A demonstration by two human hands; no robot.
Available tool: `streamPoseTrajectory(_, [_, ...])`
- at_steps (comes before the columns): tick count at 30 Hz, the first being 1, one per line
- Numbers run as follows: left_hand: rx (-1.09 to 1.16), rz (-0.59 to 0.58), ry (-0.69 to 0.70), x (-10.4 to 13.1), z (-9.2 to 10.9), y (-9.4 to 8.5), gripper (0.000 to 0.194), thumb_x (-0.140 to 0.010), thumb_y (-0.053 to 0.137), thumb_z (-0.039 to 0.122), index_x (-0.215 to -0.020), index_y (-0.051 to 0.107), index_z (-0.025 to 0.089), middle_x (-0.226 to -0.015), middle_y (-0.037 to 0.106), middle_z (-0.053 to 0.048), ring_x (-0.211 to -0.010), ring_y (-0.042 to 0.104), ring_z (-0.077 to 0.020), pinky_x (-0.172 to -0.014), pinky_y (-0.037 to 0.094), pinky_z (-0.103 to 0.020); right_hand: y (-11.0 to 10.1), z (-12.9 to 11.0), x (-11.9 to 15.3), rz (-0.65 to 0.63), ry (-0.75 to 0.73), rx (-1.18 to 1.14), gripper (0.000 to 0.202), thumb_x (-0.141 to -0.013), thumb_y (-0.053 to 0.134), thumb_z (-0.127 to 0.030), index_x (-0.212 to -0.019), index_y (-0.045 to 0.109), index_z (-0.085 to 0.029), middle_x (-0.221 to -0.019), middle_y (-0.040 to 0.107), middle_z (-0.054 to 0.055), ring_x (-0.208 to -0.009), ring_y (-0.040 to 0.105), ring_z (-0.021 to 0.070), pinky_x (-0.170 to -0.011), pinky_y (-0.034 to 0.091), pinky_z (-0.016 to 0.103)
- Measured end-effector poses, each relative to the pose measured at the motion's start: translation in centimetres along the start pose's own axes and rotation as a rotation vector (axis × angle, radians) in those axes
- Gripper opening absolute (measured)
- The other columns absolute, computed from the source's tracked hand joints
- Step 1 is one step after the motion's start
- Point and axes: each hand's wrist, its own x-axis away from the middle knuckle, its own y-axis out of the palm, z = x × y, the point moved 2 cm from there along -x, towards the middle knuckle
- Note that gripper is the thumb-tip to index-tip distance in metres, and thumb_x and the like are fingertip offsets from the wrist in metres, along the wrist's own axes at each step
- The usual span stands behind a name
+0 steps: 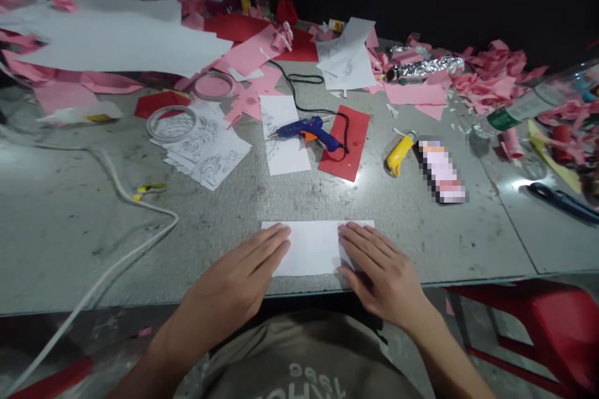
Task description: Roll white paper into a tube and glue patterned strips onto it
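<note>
A white strip of paper (312, 249) lies lengthwise near the table's front edge. My left hand (248, 268) rests flat on its left end, fingers stretched out side by side. On the right end lies my right hand (381, 265), its fingers also extended and the thumb a little apart. Both hands touch the paper without gripping it. Beyond it, a blue glue gun (309, 131) with an orange trigger lies across a white printed sheet (289, 162) and a red card (346, 165).
A yellow cutter (400, 154) and a blurred-out phone (442, 171) lie to the right. Tape rolls (172, 121) and printed sheets (210, 162) sit at left. Pink paper scraps (496, 75) line the back. A white cable (126, 255) crosses the left side; a red stool (561, 318) stands below right.
</note>
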Motion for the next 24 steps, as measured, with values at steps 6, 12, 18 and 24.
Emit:
streamPoseTrajectory(6, [0.007, -0.002, -0.012, -0.1, 0.1, -0.1, 0.056, -0.094, 0.044, -0.008, -0.147, 0.058, 0.003, -0.160, 0.057, -0.018, -0.156, 0.046, -0.0278, -0.127, 0.049, -0.045, 0.1, 0.1, 0.0, -0.005, 0.002, 0.001, 0.050, -0.098, 0.069, -0.017, -0.148, 0.062, -0.012, -0.151, 0.068, 0.015, -0.145, 0.062, 0.0288, -0.123, 0.053, 0.052])
streamPoseTrajectory(12, [-0.011, 0.002, -0.030, -0.2, 0.2, 0.0, 0.056, -0.094, 0.043, -0.007, -0.147, 0.059, 0.005, -0.159, 0.058, -0.017, -0.154, 0.049, -0.0271, -0.124, 0.052, -0.046, 0.1, 0.2, -0.1, 0.001, -0.010, 0.008, 0.050, -0.098, 0.068, -0.017, -0.148, 0.062, -0.014, -0.150, 0.068, 0.015, -0.143, 0.064, 0.0309, -0.118, 0.057, 0.055])
streamPoseTrajectory(18, [-0.024, 0.013, -0.047, -0.1, 0.3, -0.1, 0.059, -0.090, 0.044, -0.007, -0.146, 0.060, 0.006, -0.158, 0.060, -0.016, -0.151, 0.053, -0.0262, -0.123, 0.054, -0.042, 0.4, 0.4, 0.2, 0.041, -0.032, -0.007, 0.051, -0.098, 0.067, -0.013, -0.149, 0.062, -0.017, -0.150, 0.068, 0.014, -0.143, 0.064, 0.0324, -0.116, 0.059, 0.057])
streamPoseTrajectory(24, [-0.038, 0.023, -0.069, 0.0, 0.3, 0.1, 0.060, -0.088, 0.046, -0.006, -0.146, 0.059, 0.006, -0.158, 0.060, -0.015, -0.151, 0.053, -0.0258, -0.125, 0.051, -0.040, 1.0, 0.9, 0.6, 0.089, -0.048, 0.014, 0.049, -0.098, 0.067, -0.012, -0.147, 0.064, -0.017, -0.146, 0.072, 0.013, -0.138, 0.067, 0.0322, -0.113, 0.061, 0.056])
